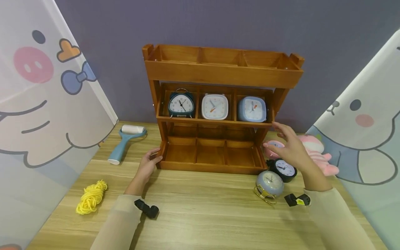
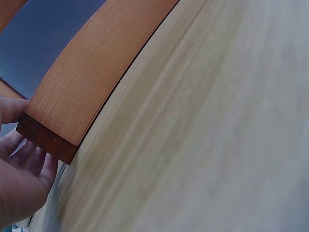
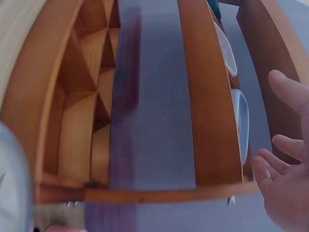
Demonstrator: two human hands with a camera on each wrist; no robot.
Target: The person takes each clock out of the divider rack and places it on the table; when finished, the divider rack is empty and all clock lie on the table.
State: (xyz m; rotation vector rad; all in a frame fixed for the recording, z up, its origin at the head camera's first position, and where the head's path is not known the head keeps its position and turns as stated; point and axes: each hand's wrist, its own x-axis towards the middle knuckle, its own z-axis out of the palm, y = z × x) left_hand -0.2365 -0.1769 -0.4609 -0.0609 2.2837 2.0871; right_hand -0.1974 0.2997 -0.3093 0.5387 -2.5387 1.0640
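Note:
A three-tier wooden shelf (image 1: 218, 73) stands at the back of the table. My left hand (image 1: 148, 163) grips its lower left corner; in the left wrist view, thumb and fingers lie round the end of the bottom tier (image 2: 87, 77). My right hand (image 1: 292, 147) is beside the middle tier's right end, fingers loosely bent and holding nothing; whether a fingertip touches the wood, I cannot tell. Across the middle tier sit a dark green alarm clock (image 1: 181, 105), a white square clock (image 1: 215, 107) and a blue clock (image 1: 252, 109), each in its own compartment.
Right of the shelf are a pink clock (image 1: 271, 149), a black clock (image 1: 282, 170), a grey clock (image 1: 269, 184) on a gold stand and a pink plush toy (image 1: 317, 154). On the left lie a blue-handled lint roller (image 1: 123, 146) and yellow cord (image 1: 92, 197).

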